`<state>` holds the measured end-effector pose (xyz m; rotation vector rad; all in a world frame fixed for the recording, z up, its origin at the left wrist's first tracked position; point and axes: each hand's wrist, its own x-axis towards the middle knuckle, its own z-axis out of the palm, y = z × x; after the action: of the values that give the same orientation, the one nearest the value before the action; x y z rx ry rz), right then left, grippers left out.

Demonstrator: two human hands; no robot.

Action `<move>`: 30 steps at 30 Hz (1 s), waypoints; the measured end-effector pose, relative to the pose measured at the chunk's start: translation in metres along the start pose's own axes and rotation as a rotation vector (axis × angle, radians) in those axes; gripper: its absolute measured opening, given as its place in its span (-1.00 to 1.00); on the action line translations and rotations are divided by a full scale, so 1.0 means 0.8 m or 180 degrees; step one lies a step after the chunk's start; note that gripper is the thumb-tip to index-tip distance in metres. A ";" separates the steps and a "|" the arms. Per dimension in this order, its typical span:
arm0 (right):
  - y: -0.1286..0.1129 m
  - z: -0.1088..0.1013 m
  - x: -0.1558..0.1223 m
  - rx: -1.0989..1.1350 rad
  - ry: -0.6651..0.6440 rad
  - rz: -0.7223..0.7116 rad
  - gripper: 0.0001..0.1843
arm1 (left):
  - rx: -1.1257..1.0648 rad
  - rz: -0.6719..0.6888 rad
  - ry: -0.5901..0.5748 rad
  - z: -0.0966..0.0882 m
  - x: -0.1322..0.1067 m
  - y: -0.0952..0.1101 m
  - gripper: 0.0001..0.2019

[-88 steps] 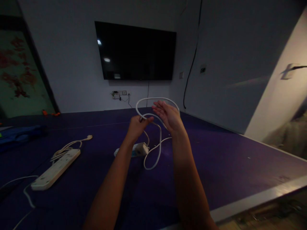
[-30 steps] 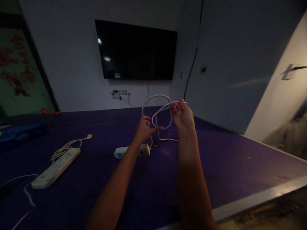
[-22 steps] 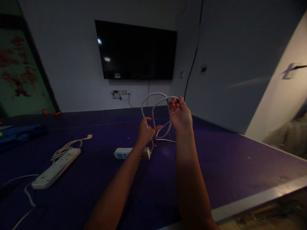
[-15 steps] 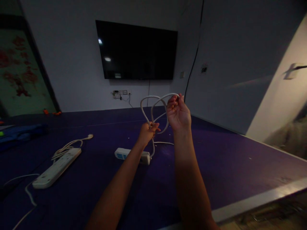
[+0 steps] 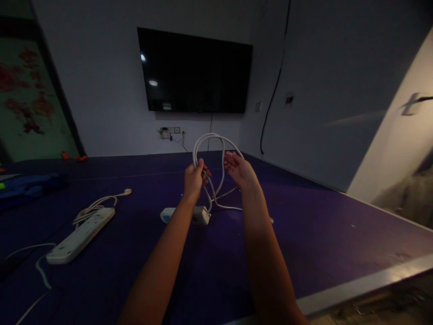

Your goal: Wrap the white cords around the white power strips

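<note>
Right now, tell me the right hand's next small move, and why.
Perhaps bring the right hand to the left hand, guiding the white cable in: the left grips its loops, while the right looks open, with cable arching behind it.

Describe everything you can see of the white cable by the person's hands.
The white cable looks smooth and plastic-coated, bent into loose loops raised above the purple surface. The left hand holds the loops' left side; the cable passes behind the right hand, whose grip on it is unclear. Below, one strand drops to the end of a white power strip; another runs low toward the right until hidden.
</note>
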<state>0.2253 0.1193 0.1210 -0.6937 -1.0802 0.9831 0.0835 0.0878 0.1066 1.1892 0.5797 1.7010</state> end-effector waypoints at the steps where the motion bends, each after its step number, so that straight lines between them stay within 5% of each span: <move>1: 0.001 0.000 -0.002 -0.0234 0.0045 0.0135 -0.78 | -0.0034 0.0059 0.0035 -0.001 0.001 0.001 -0.55; 6: -0.001 0.006 -0.014 -0.1419 0.0020 0.0263 -0.85 | -0.0221 0.0316 0.0202 -0.004 0.005 0.010 -0.55; 13: -0.010 0.002 -0.023 -0.2443 -0.1311 0.0337 -0.72 | -0.0447 0.0390 0.0502 -0.009 0.006 0.031 -0.57; 19: -0.015 0.010 -0.029 -0.2296 -0.2644 0.0193 -0.81 | -0.0474 0.0391 0.0569 -0.011 0.006 0.038 -0.57; 24: -0.020 0.013 -0.040 -0.1967 -0.2981 0.0889 -0.66 | -0.0508 0.0591 0.0689 -0.016 0.007 0.042 -0.55; 30: -0.025 0.011 -0.039 -0.1920 -0.3145 0.0531 -0.82 | -0.0477 0.0692 0.0689 -0.023 0.010 0.046 -0.57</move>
<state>0.2187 0.0828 0.1292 -0.7941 -2.2743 1.1795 0.0505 0.0811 0.1318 0.9968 0.4551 2.0377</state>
